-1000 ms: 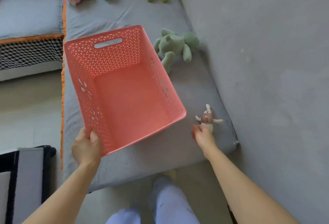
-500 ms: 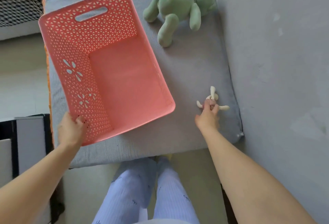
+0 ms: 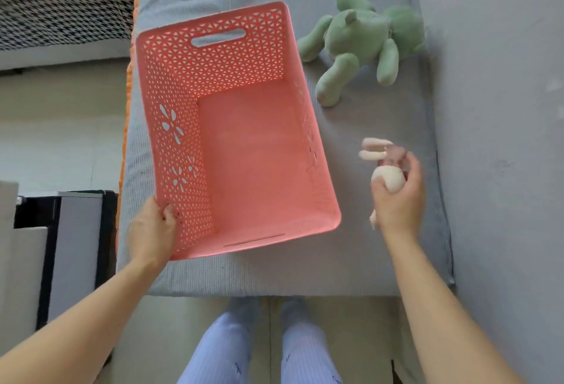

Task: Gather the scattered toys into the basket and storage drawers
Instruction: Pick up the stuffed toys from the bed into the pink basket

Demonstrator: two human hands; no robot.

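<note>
A coral-pink plastic basket with perforated walls lies on the grey sofa seat, nothing inside it. My left hand grips its near left corner. My right hand holds a small cream rabbit toy lifted off the seat, just right of the basket's right wall. Its long ears point left toward the basket. A green plush bear lies on the seat beyond the basket's far right corner.
The grey sofa seat ends at its front edge near my legs; its backrest rises on the right. A black and grey unit stands on the floor at the left. A houndstooth cushion edge shows at top left.
My right hand reached the rabbit toy, took hold of it and lifted it off the seat. The view tilted down, so the far toys left the frame. My left hand stays on the basket.
</note>
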